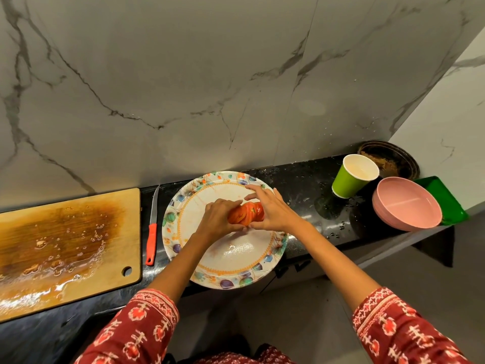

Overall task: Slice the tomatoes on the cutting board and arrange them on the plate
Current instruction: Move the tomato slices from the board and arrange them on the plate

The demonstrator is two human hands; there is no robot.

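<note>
Hands meeting over the plate (pixel 210 274), left hand (pixel 219 219) and right hand (pixel 270 210) cupping a stack of tomato slices (pixel 246 213) between them. Left fingers curled round the near end of the stack; right thumb and fingers pressing on the far end, index finger stretched out above the rim. Slices standing on edge, packed together like a cut loaf, held just over the middle of the plate or resting on it; cannot tell which.

Soft, wet, slippery, by the look of it. Likely to slide apart or fold once the side pressure eases. Best taken lightly by the skin edges, one or two slices at a time, then fanned out flat. Too hard a squeeze would probably crush the pulp and spill the seeds.

Cutting board (pixel 68 248) lying to the left on the dark surface (pixel 309 206), bare of tomato, wet with juice and seeds. Slicing seemingly done, arranging the step in hand. Knife (pixel 151 233) with an orange handle lying between board and plate, blade pointing to the wall, apart from both hands.

Off to the right, well clear of the plate: green paper cup (pixel 347 183), pink bowl (pixel 406 206), green tray (pixel 446 198) beneath and behind the bowl, and a dark round pan (pixel 391 158) in the corner. Water drops scattered over the surface near the cup. Nothing standing between hands and plate; only the knife close enough to be nudged by the left forearm.
</note>
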